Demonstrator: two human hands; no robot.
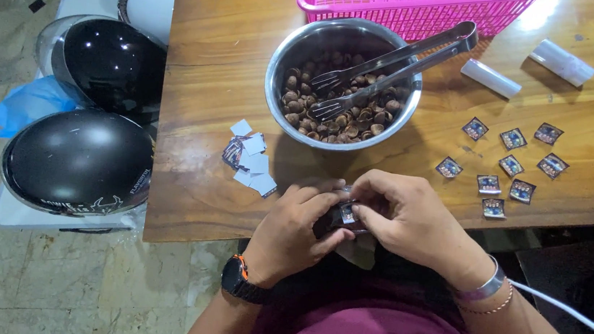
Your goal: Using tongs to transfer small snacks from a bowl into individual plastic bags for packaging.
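Small dark packet (345, 214) sits pinched between both hands, left hand (290, 235) and right hand (408, 221) each closed on it w/ fingertips, long axis prob. left-right (partly hidden), steel bowl (301, 51) just beyond the knuckles.

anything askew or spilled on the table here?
Nothing spilled. The tongs rest tilted across the bowl, tips in the nuts, handle over the rim toward the pink basket. The paper squares left of the hands lie in a loose overlapping heap, while the packets on the right lie spread singly.
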